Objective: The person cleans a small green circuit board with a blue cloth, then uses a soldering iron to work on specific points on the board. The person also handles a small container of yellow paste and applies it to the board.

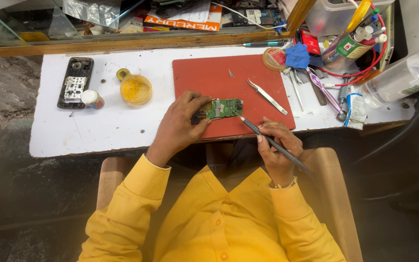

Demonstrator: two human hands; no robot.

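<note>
My left hand (179,125) pins a small green circuit board (224,107) down on a red work mat (209,77), fingers curled over the board's left end. In my right hand (276,145) I grip a thin dark soldering iron (258,132) like a pen, its tip touching the board's lower right edge. The iron's handle runs back to the lower right. Both sleeves are yellow.
Steel tweezers (267,96) lie on the mat to the right. An opened phone shell (75,82), a small white-capped bottle (92,99) and a yellow jar (136,90) sit at the left on the white bench (98,131). Tools, cables and a clear bottle (403,75) crowd the right side.
</note>
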